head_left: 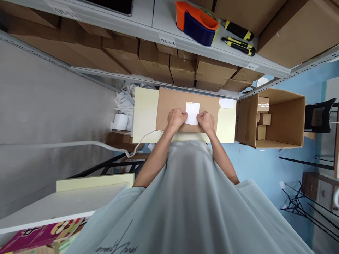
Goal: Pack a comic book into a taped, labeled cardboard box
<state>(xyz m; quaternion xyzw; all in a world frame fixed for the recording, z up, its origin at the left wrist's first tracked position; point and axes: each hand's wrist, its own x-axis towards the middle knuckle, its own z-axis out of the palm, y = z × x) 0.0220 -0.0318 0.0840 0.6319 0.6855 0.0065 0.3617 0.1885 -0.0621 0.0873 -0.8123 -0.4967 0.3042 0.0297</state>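
Observation:
A white label (192, 113) lies over a flat-topped brown cardboard box (169, 100) in front of me. My left hand (177, 118) pinches the label's left edge, its fingers curled in. At the opposite edge, my right hand (206, 121) grips the label the same way. Whether the label touches the cardboard I cannot tell. The box rests on a pale yellow table (145, 113). To its right, a second white label sheet (226, 103) lies near the table's far edge.
Beyond the table stands a metal shelf (148, 23) packed with boxes. On it sit an orange and blue tape dispenser (197, 23) and utility knives (238, 46). A large open carton (283, 118) is at the right. A white cable (87, 143) runs in from the left.

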